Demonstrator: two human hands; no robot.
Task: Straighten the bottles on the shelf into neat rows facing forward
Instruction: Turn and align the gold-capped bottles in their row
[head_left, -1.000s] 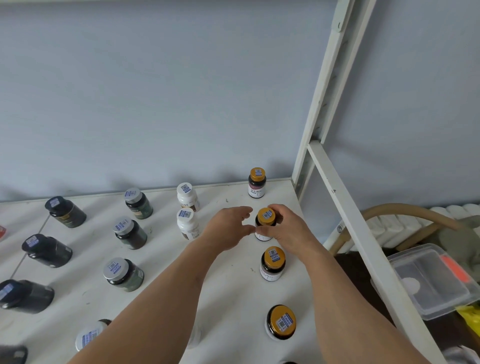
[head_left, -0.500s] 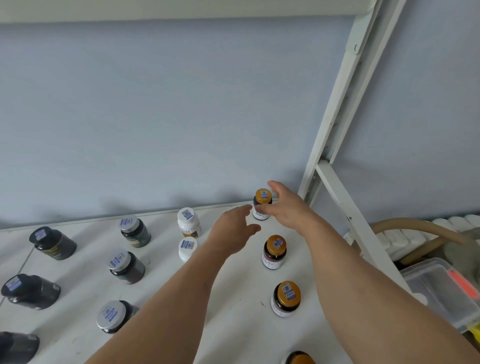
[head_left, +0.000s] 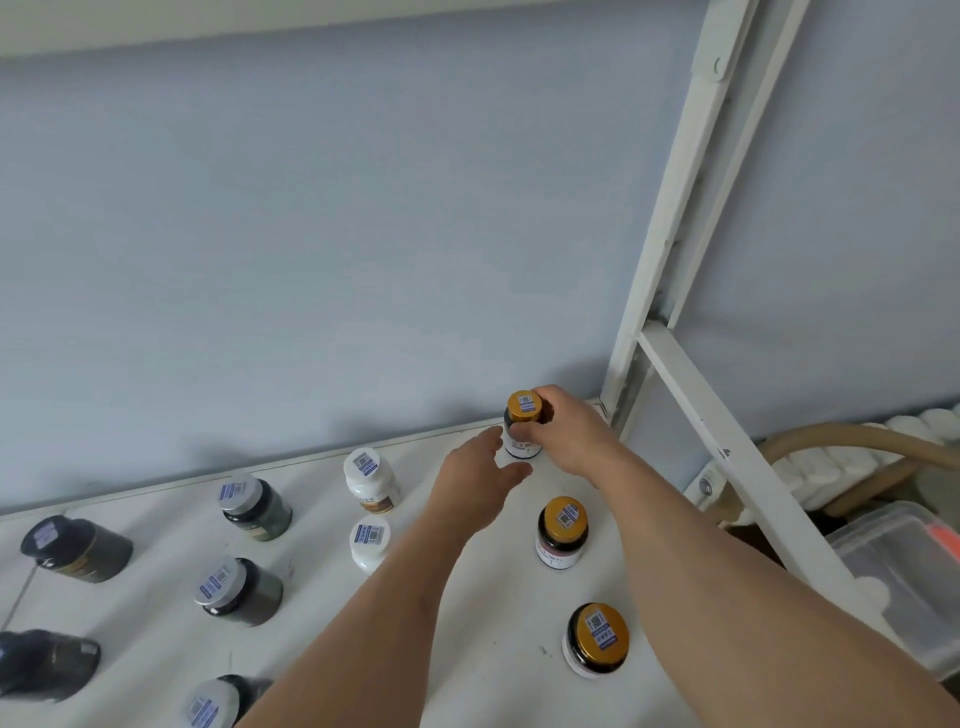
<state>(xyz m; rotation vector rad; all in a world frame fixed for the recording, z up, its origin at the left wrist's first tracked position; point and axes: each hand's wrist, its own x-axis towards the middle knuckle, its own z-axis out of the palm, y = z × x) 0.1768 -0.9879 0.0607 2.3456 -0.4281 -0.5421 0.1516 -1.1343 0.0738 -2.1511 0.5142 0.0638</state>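
On the white shelf against a pale blue wall, the rearmost gold-capped bottle stands upright near the back right corner, gripped by the right hand, while the left hand hovers slack-fingered beside it.

Right hand curled closed; left hand spread loosely.

Soft even daylight, faint shadows, wide-angle edge distortion, slight blur
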